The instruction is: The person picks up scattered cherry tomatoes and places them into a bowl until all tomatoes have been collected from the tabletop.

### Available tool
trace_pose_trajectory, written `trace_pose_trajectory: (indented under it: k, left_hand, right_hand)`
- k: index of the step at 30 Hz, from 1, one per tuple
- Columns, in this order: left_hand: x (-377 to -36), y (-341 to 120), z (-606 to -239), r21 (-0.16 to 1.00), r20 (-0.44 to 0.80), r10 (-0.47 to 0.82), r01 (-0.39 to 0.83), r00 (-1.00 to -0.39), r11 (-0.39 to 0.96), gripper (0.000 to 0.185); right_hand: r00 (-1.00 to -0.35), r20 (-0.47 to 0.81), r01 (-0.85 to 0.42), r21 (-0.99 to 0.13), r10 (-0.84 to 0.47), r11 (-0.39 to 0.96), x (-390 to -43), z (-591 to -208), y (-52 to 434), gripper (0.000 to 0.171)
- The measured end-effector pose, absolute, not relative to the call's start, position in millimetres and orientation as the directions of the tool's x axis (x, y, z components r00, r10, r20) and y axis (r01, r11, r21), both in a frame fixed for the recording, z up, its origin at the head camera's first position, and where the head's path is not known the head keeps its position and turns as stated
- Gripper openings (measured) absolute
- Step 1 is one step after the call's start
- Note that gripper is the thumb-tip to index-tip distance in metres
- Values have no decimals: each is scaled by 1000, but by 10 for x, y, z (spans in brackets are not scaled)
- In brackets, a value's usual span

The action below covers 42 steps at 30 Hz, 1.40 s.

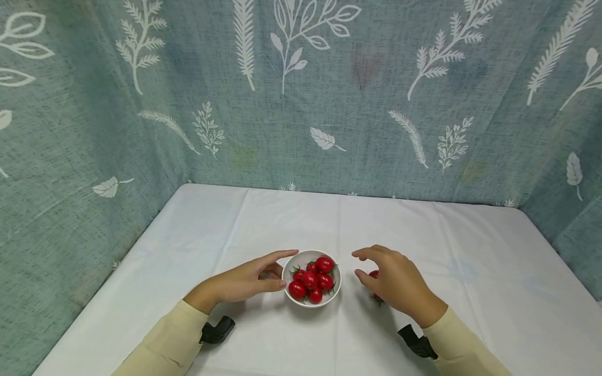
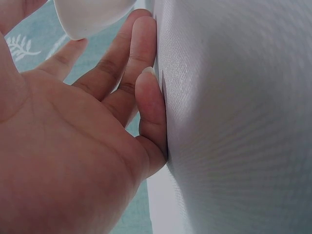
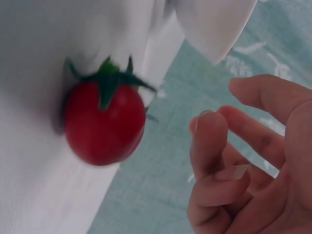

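Note:
A white bowl (image 1: 286, 295) holds several small red tomatoes (image 1: 310, 280) with green stems. My left hand (image 1: 244, 279) rests at the bowl's left side, its index finger and thumb spread along the rim. In the left wrist view, a fingertip meets the bowl's wall (image 2: 92, 19) and the lower fingers lie on the white cloth. To the right of the bowl, my right hand (image 1: 397, 279) hovers with fingers loosely bent and nothing between them. Partly hidden beneath it is a loose tomato (image 1: 373, 273); in the right wrist view this tomato (image 3: 105, 122) lies on the cloth, apart from the fingers.
A white cloth covers the table (image 1: 282, 224). Behind it and along both sides hangs a blue-green curtain (image 1: 301, 156) with white leaf patterns. Black wrist straps (image 1: 218, 330) show by the beige sleeves (image 1: 162, 339).

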<state>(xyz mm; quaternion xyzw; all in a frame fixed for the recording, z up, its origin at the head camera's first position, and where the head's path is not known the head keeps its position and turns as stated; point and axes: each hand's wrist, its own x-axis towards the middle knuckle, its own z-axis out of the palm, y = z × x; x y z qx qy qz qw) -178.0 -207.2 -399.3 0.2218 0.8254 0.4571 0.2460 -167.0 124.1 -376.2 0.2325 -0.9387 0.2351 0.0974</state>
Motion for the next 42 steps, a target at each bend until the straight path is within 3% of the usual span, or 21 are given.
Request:
trace_pose_trajectory:
  k: [26, 42]
  left_hand:
    - [-1782, -2076, -4003, 859, -216, 578, 128, -787, 495, 67]
    - [-1789, -2074, -4031, 858, -207, 583, 140, -786, 494, 67]
  right_hand:
    - [-941, -65, -274, -427, -331, 862, -1849, -3770, 1563, 32]
    - [-938, -67, -283, -417, -340, 863, -1861, -3844, 1542, 31]
